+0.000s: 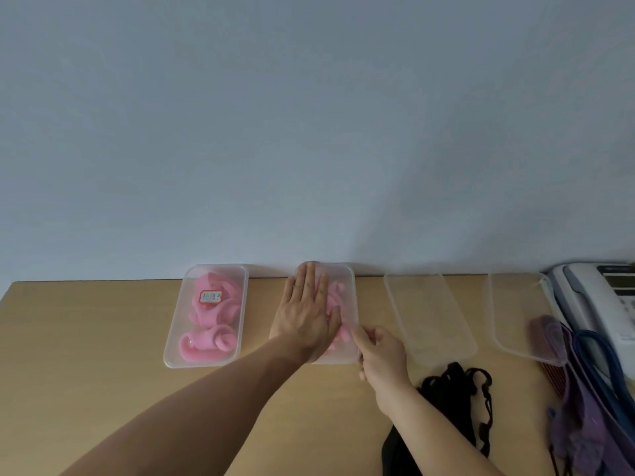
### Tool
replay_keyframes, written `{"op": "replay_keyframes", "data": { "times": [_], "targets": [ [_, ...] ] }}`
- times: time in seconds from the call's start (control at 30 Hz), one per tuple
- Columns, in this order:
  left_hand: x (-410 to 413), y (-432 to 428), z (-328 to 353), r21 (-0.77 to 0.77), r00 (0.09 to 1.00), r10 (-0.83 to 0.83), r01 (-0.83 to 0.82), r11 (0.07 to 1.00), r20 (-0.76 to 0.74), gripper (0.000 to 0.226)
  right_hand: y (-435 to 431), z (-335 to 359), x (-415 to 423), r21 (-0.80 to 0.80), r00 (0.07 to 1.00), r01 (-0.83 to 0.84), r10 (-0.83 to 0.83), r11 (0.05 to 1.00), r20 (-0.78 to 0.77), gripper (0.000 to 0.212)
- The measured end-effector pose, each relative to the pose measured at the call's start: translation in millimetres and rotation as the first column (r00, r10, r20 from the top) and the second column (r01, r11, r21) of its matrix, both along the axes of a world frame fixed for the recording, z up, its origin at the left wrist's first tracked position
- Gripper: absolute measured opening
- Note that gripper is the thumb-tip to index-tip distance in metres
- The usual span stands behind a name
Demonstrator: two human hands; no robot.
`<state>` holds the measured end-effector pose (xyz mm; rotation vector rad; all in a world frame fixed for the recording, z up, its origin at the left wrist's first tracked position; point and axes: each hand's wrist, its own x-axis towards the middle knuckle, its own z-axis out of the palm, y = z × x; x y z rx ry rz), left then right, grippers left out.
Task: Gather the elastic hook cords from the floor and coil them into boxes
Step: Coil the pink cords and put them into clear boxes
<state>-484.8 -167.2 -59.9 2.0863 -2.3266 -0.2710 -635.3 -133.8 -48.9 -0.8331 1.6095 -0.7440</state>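
A lidded clear box [240,324] at the left holds coiled pink cords [209,343] and bears a small label. A second clear box [348,293] beside it also holds pink cords [335,293]. My left hand [305,310] lies flat on its lid, fingers straight and pointing at the wall. My right hand [378,352] pinches this box's near right corner, index finger on top and thumb at the edge. Black cords [453,396] lie near my right forearm. Purple cords [580,417] and blue cords [598,365] lie at the right.
Two more clear boxes [429,314] [519,310] sit on the wooden table [86,338] to the right, the far one partly over the purple cords. A white telephone [598,297] stands at the right edge. A plain wall runs behind the table.
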Motion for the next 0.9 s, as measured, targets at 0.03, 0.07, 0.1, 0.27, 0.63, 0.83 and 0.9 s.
{"op": "replay_keyframes", "data": {
  "times": [0.03, 0.07, 0.1, 0.27, 0.63, 0.83, 0.9],
  "targets": [
    [0.0, -0.5, 0.4, 0.002, 1.0, -0.002, 0.002, 1.0, 0.001, 0.078, 2.5, -1.7, 0.1, -0.004, 1.0, 0.023, -0.023, 1.0, 0.006, 0.024],
    [-0.1, -0.6, 0.4, 0.001, 1.0, -0.002, 0.002, 1.0, 0.003, 0.078, 1.7, -2.0, 0.9, -0.008, 0.999, 0.033, -0.033, 0.999, 0.003, 0.023],
    [0.1, -0.2, 0.5, 0.0, 1.0, 0.001, -0.001, 1.0, 0.004, 0.077, 0.4, -1.4, 1.6, -0.009, 0.999, 0.033, -0.033, 0.999, 0.005, 0.023],
    [0.6, 1.0, 0.8, 0.0, 1.0, 0.008, -0.008, 1.0, -0.011, 0.073, 16.3, -5.8, -8.4, -0.027, 0.992, -0.04, 0.043, 0.999, 0.115, 0.021],
    [1.6, 3.2, 4.1, -0.007, 0.996, 0.023, -0.023, 1.0, -0.082, 0.071, 16.6, -5.1, -15.6, -0.076, 0.97, -0.243, 0.242, 0.967, -0.021, 0.019],
    [-0.8, 16.8, 7.3, 0.019, 0.989, 0.148, -0.147, 0.989, -0.022, 0.081, -15.7, -2.0, -18.4, -0.055, 0.887, -0.4, 0.371, 0.915, -0.276, 0.038],
    [-2.1, 26.5, 0.3, 0.086, 0.985, 0.172, -0.17, 0.982, -0.014, 0.077, -18.6, -5.0, -17.4, -0.059, 0.864, -0.427, 0.388, 0.902, -0.321, 0.04]
  ]
}}
